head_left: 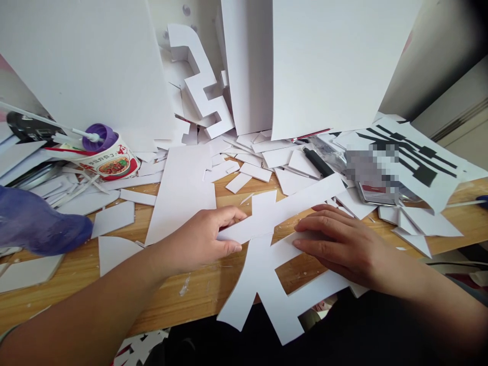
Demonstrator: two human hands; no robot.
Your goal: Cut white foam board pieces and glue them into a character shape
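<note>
A white foam-board cutout shaped like a written character (265, 223) lies partly over the table's front edge, its lower strokes sticking out past it. My left hand (208, 236) is closed around the end of its left stroke, thumb on the near side and fingers on the far side. At the right strokes, my right hand (339, 241) is closed on the cutout with fingers bent over it; the hand hides the stroke ends. A wide white board strip (183, 188) lies just beyond my left hand.
White scraps cover much of the wooden table (190, 295). Tall white boards (324, 66) stand behind, near a blocky white 3D form (202, 81). A food cup (116, 162) and purple object (41, 221) sit left; a black-printed sheet (415, 152) and phone (377, 193) lie right.
</note>
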